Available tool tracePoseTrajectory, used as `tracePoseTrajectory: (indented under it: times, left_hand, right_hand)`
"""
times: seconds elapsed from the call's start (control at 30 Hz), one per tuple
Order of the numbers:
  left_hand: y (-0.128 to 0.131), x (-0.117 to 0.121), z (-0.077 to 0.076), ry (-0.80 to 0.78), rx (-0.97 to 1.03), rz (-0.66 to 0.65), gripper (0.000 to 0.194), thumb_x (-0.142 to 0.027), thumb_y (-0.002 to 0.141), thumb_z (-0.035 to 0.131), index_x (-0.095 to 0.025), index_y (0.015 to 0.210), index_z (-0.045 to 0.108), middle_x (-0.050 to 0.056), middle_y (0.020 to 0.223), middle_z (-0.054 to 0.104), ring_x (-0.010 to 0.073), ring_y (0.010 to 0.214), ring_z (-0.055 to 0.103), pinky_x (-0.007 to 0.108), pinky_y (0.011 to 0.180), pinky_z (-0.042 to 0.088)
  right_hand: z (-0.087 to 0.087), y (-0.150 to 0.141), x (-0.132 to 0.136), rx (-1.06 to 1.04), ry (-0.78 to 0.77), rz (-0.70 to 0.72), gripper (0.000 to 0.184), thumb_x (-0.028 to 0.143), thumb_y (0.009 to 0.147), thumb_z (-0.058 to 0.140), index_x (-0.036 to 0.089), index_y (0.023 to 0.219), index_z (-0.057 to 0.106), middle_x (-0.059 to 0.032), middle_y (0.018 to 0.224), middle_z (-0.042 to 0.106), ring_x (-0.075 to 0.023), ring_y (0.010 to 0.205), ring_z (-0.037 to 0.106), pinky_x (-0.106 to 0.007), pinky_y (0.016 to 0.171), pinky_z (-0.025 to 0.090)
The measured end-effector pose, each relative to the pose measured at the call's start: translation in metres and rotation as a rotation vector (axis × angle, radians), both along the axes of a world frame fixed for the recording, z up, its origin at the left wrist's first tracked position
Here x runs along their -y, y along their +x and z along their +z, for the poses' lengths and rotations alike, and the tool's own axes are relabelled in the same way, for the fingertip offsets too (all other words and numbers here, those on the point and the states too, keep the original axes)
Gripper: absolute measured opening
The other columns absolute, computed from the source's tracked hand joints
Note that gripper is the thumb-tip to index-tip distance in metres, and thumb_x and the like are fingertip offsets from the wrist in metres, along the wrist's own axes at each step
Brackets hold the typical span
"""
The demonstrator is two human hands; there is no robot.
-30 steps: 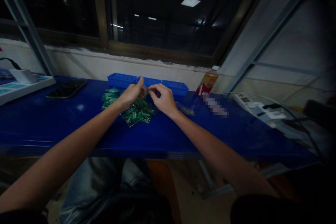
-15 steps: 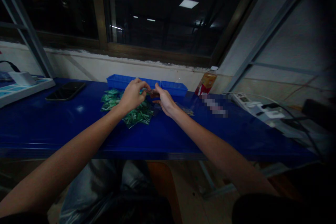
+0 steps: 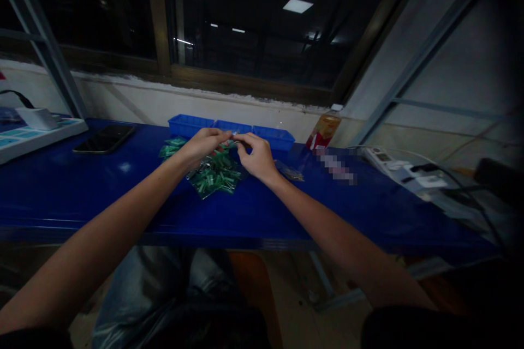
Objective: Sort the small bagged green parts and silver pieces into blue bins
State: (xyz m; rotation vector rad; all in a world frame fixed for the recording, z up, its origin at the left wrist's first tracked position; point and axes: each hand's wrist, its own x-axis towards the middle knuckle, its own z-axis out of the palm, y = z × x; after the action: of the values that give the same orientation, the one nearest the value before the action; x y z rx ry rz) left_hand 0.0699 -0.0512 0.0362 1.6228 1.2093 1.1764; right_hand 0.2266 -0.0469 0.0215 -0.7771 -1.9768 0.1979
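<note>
My left hand [image 3: 207,145] and my right hand [image 3: 256,154] meet above the table, fingertips close together. Both are closed in a pinch on what looks like a small clear plastic bag [image 3: 234,133], mostly hidden by the fingers. Below and around my left hand lies a pile of clear plastic bags with green strips inside [image 3: 215,177]. Just right of my right hand, a few clear bags with small brownish pieces [image 3: 291,172] lie flat on the table.
Behind my hands stands a row of blue plastic bins [image 3: 273,136] on the blue table [image 3: 254,212]. A phone [image 3: 105,138] and a white power strip [image 3: 61,135] lie at left. At right are a drink bottle [image 3: 325,130] and another power strip with plugs [image 3: 393,166].
My fingertips have come closer together. My right hand has turned from an upright, more spread pose to a palm-down pinch, and my left fingers have straightened towards it.
</note>
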Motion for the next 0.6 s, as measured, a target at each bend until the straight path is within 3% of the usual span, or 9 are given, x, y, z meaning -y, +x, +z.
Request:
tracePoseTrajectory:
  times: [0.1, 0.2, 0.3, 0.37, 0.47, 0.6]
  left_hand:
    - [-0.001, -0.002, -0.001, 0.082, 0.013, 0.032, 0.011, -0.025, 0.073, 0.054, -0.015, 0.076, 0.057, 0.004, 0.075, 0.060, 0.0102, 0.058, 0.051, 0.024, 0.054, 0.037]
    - [0.000, -0.001, -0.001, 0.292, -0.065, 0.081, 0.010, -0.017, 0.070, 0.052, -0.014, 0.079, 0.057, 0.003, 0.073, 0.059, 0.0111, 0.063, 0.051, 0.025, 0.061, 0.040]
    - [0.000, 0.002, 0.000, 0.569, -0.331, 0.159, 0.014, -0.012, 0.070, 0.048, -0.015, 0.078, 0.060, 0.003, 0.076, 0.059, 0.0143, 0.072, 0.052, 0.028, 0.070, 0.041]
    - [0.001, 0.003, 0.000, 0.690, -0.488, 0.185, 0.017, -0.011, 0.070, 0.046, -0.016, 0.075, 0.061, 0.004, 0.079, 0.058, 0.0167, 0.078, 0.052, 0.030, 0.074, 0.040]
    - [0.004, 0.001, -0.001, 0.742, -0.585, 0.183, 0.019, -0.011, 0.072, 0.045, -0.017, 0.073, 0.062, 0.005, 0.082, 0.058, 0.0187, 0.082, 0.051, 0.033, 0.079, 0.039]
    - [0.006, 0.016, 0.005, 0.751, -0.628, 0.167, 0.020, -0.013, 0.075, 0.047, -0.019, 0.084, 0.064, 0.006, 0.093, 0.056, 0.0214, 0.093, 0.048, 0.036, 0.086, 0.037]
  right_hand:
    - [0.002, -0.002, 0.004, -0.015, -0.044, 0.029, 0.026, 0.015, 0.074, 0.047, 0.021, 0.092, 0.065, -0.0037, 0.094, 0.062, -0.0172, 0.087, 0.056, -0.032, 0.080, 0.043]
    - [0.002, -0.002, 0.000, -0.089, -0.158, 0.015, 0.016, 0.025, 0.076, 0.052, 0.021, 0.083, 0.066, -0.0039, 0.095, 0.062, -0.0178, 0.093, 0.054, -0.032, 0.081, 0.043]
    - [0.001, 0.000, -0.008, -0.230, -0.394, 0.030, 0.032, 0.045, 0.080, 0.045, 0.019, 0.075, 0.064, -0.0056, 0.089, 0.062, -0.0184, 0.090, 0.054, -0.032, 0.075, 0.043]
    - [0.000, 0.002, -0.012, -0.327, -0.599, 0.086, 0.040, 0.051, 0.080, 0.040, 0.018, 0.075, 0.062, -0.0059, 0.080, 0.062, -0.0168, 0.079, 0.055, -0.030, 0.065, 0.043]
    - [-0.002, 0.002, -0.014, -0.382, -0.774, 0.153, 0.027, 0.042, 0.074, 0.051, 0.017, 0.073, 0.060, -0.0022, 0.065, 0.057, -0.0118, 0.059, 0.050, -0.025, 0.054, 0.037]
    - [0.003, 0.003, -0.012, -0.370, -0.733, 0.095, 0.011, 0.027, 0.068, 0.053, 0.017, 0.072, 0.057, 0.0019, 0.057, 0.049, -0.0082, 0.048, 0.042, -0.023, 0.046, 0.031]
